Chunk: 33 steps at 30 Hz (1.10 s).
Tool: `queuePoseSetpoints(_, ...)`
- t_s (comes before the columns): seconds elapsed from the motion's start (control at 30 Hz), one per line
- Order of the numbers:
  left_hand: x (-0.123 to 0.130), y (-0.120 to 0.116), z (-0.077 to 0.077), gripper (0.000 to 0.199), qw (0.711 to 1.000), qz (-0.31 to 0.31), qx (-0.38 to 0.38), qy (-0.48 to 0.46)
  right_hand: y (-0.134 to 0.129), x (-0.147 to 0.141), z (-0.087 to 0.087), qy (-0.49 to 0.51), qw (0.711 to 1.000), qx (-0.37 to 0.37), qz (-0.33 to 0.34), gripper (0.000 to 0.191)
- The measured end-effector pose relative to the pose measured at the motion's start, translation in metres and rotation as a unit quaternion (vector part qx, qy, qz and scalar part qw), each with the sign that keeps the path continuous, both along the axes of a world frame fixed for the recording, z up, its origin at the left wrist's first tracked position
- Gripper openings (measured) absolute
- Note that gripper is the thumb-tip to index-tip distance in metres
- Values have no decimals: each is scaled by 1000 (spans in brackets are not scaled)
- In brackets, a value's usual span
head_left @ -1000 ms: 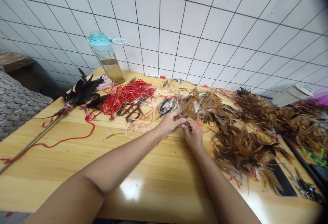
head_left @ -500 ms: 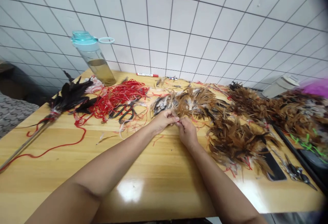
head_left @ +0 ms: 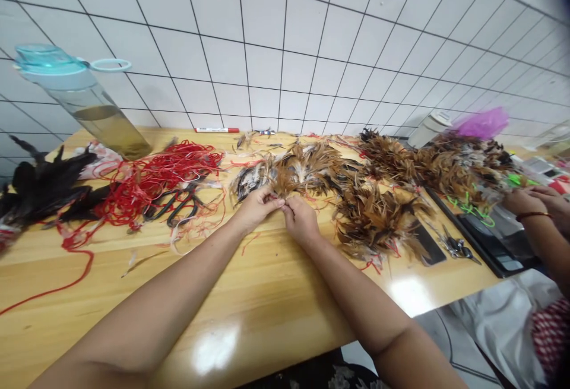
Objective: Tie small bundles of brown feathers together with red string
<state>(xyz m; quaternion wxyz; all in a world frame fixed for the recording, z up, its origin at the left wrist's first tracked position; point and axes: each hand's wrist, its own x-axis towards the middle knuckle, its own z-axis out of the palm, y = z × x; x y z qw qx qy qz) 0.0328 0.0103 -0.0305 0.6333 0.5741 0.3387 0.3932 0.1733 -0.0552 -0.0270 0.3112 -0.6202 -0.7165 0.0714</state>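
Black feathers [head_left: 44,178] partly beyond left edge

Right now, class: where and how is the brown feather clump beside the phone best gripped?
Probably pinch the brown feather clump at its near edge, coming from the person's side: its feathers mostly fan away from a pale, downy end where red strings show. Whether anything binds it there cannot be seen.
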Motion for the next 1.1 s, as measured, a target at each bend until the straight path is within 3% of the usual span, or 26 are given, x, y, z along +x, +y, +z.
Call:
queuePoseSetpoints(0.3,-1,-4,4,39,999,-8,41,-20,-2,1,-2,11,999,4,-41,16)
queuePoseSetpoints(0.4,-3,-5,7,38,998,-2,56,-38,-4,2,5,20,999,26,-41,17)
queuePoseSetpoints(0.53,-7,-5,10,38,996,16,70,-45,-11,5,33,27,997,64,-29,20)
queuePoseSetpoints(0.7,-9,-6,13,38,996,29,71,-41,-33,23,91,26,992,112,-53,21)
queuePoseSetpoints(0.8,-10,-7,15,37,996,43,76,-36,-58,51,125,17,984,124,-128,24)
queuePoseSetpoints(0.9,-10,-6,15,35,995,45,82,-33,-88,91,147,-23,965,103,-240,26)
queuePoseSetpoints(1.0,-9,-6,13,33,996,33,86,-22,-116,134,153,-88,938,43,-333,30)
queuePoseSetpoints(1.1,-9,-7,12,31,996,23,89,-8,-138,169,144,-155,903,-42,-399,32)
